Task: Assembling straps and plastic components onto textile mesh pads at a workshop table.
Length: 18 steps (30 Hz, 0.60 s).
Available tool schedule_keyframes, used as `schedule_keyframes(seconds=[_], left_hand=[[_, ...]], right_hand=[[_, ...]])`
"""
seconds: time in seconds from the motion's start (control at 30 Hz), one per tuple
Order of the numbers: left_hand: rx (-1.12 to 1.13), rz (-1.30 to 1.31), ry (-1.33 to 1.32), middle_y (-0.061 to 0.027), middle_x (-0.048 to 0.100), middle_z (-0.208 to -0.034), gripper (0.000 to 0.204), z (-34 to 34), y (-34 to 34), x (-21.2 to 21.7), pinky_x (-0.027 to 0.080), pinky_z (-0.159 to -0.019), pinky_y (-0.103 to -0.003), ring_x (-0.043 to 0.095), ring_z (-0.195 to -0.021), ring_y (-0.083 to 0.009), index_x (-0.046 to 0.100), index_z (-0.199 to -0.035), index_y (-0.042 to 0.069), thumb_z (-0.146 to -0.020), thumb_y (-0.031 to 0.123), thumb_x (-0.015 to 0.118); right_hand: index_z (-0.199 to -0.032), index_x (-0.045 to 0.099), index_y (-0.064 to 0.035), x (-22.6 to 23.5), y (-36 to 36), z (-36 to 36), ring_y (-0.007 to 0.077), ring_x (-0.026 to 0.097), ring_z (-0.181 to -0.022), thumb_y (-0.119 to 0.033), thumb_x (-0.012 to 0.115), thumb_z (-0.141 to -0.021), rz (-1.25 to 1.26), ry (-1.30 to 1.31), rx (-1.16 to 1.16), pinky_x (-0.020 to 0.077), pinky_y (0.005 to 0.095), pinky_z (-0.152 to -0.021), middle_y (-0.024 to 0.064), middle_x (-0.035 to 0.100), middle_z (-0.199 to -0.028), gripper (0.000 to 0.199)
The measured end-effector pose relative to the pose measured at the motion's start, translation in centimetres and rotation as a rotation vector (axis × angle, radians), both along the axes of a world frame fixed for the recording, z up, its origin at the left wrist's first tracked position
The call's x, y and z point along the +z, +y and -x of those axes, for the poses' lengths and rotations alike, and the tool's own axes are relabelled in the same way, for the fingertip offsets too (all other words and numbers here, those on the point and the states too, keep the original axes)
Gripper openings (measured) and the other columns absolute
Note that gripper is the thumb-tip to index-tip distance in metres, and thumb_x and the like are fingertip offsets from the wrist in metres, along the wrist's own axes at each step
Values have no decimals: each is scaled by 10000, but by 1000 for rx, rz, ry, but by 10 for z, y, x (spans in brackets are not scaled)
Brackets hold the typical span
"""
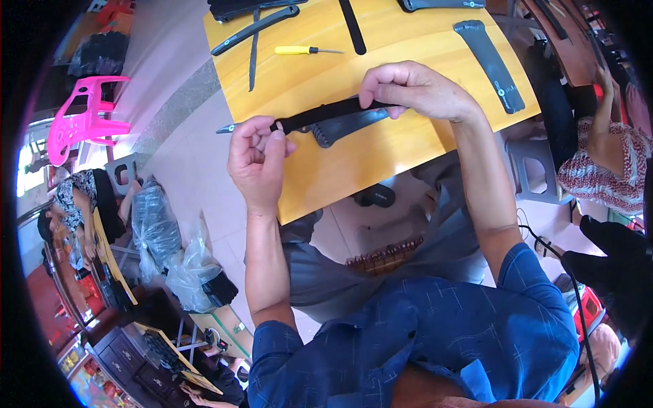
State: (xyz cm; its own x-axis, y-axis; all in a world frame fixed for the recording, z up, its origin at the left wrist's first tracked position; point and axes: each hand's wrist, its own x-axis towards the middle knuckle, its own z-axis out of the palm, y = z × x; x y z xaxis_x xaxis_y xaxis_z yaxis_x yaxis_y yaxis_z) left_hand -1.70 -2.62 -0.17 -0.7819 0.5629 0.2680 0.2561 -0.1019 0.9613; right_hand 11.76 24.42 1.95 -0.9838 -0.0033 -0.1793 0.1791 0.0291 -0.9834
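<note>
A narrow black strap (320, 117) is stretched between my two hands above the near part of a yellow wooden table (354, 183). My left hand (258, 163) pinches its left end, thumb against fingers. The right end is between the thumb and curled fingers of my right hand (422, 92). Below the strap, partly covered by it, lies a dark grey flat padded piece (350, 127). Farther back rests an awl-like tool with a yellow handle (292, 50) and a thin metal shaft.
Another grey padded piece (488, 64) lies at the table's right. Dark strips (255, 30) lie at the far left, a black strip (352, 27) at the far middle. A pink plastic chair (85, 122) and plastic-wrapped bundles (155, 217) stand left. A person in a patterned top (612, 163) sits right.
</note>
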Motion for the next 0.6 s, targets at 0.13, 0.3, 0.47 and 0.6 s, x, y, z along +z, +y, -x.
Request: schedule_keyframes(seconds=[0.13,0.3,0.47,0.6], left_hand=[[-23,86,-24,-32,649,-881,150,-2,5,-3,557,-646,-207,670,-723,-82,596,-1134,10,-989,-28,600],[17,44,-94,-43,655,-871,34,-1,11,0,535,-606,-215,673,-714,-94,586,-1020,28,-1018,4,563],[-81,88,-296,-59,683,-916,123,9,14,2,562,-660,-250,707,-782,-137,623,-1104,3,-1009,-22,548],[-88,109,-215,-75,705,-953,207,8,21,5,576,-728,-260,730,-863,-165,644,-1195,-27,-997,-23,585]], right_hand=[[-1062,735,-67,0,-2,1,40,603,-793,-115,563,-1020,13,35,-30,502,207,-705,-16,710,-986,183],[-1038,735,-41,-2,-2,0,53,603,-760,-77,553,-1002,115,26,-83,509,212,-701,1,713,-955,189],[-984,733,-40,-10,6,-2,58,600,-735,-75,565,-986,184,102,-156,503,206,-682,8,710,-924,172],[-1066,739,-44,-8,9,-2,71,610,-720,-125,620,-959,202,139,-230,500,199,-682,10,703,-885,179]])
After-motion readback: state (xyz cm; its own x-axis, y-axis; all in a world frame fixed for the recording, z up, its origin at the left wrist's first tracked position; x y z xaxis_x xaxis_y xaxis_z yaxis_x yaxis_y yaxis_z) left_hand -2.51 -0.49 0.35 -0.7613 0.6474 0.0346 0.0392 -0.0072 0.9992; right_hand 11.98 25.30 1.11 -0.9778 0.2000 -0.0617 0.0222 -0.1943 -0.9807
